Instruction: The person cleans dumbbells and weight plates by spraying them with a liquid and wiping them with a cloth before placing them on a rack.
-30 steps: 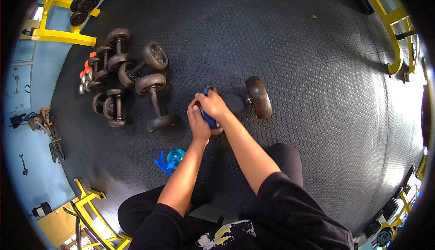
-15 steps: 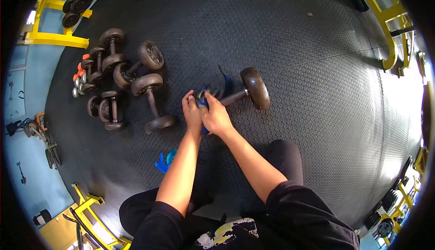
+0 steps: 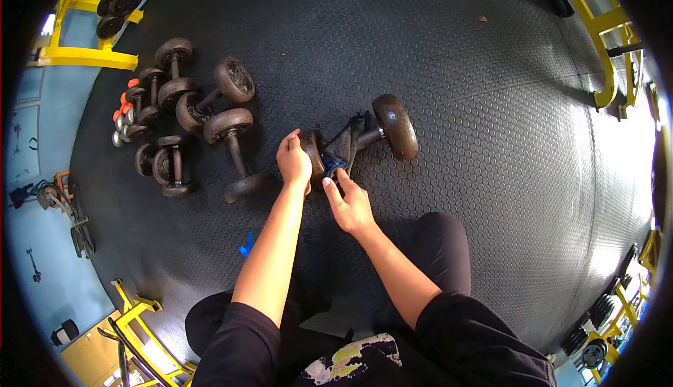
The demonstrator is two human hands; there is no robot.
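Note:
A dark, worn dumbbell [image 3: 397, 129] lies on the floor in front of me. My left hand [image 3: 294, 166] is curled against the outer face of its near-left head, steadying it; part of the fingers is hidden behind the wrist. A grey and blue cloth [image 3: 343, 148] is draped over the handle, beside the inner side of that head. With bent fingers, my right hand [image 3: 352, 206] grips the blue part of this cloth just below the handle. The right-hand head of the dumbbell is untouched.
Several more dumbbells [image 3: 238, 152] lie to the left, with smaller orange and silver ones beyond. A blue object [image 3: 247, 245] is partly covered by my left forearm. Yellow racks [image 3: 91, 59] stand at the floor's edges. The floor is black textured rubber [image 3: 491, 155].
My right hand has moved down and right, away from the left hand. The cloth has shifted from the dumbbell's left head onto the handle, and that head now shows.

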